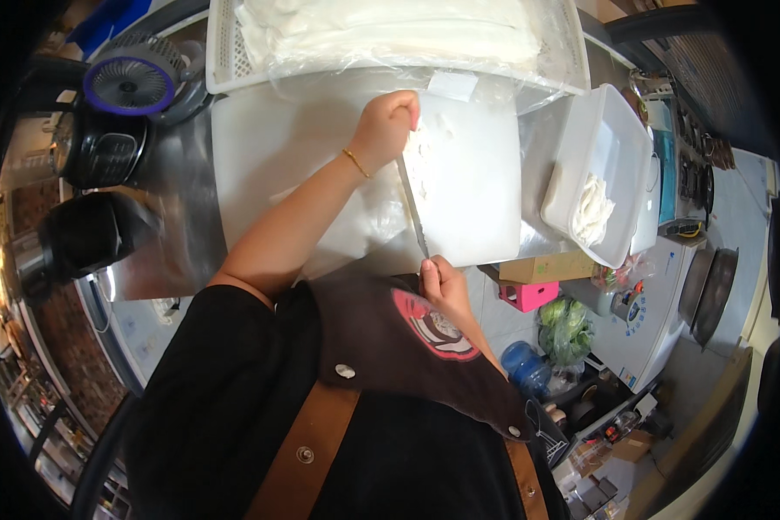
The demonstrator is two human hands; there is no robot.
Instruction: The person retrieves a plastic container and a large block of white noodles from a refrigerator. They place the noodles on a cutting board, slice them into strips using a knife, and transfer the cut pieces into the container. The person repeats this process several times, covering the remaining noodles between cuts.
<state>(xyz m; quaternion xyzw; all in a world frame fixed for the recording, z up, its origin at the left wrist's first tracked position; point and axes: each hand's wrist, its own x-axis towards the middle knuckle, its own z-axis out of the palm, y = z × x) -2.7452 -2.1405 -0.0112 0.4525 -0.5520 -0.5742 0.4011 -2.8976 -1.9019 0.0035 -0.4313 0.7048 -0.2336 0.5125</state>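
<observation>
A long thin-bladed knife [412,198] lies slantwise over a white cutting board [478,195], between my two hands. At its far end my left hand [389,123] is curled closed around it, a gold-coloured bracelet [356,164] at the wrist. The near end is gripped by my right hand [443,279], close to the board's front edge and my dark apron [370,338]. Which end is the handle is hidden by the fingers. White scraps [421,153] of soft food lie along the blade's right side. Clear plastic film [387,221] shows on the board left of the knife.
Beyond the board, a white perforated crate [224,62] holds white sheets [390,32] in plastic. To the right stands a translucent tub [617,140] with white strips [593,211]. A fan [129,86] and a black appliance [104,153] are at left. A pink stool [530,296] is below.
</observation>
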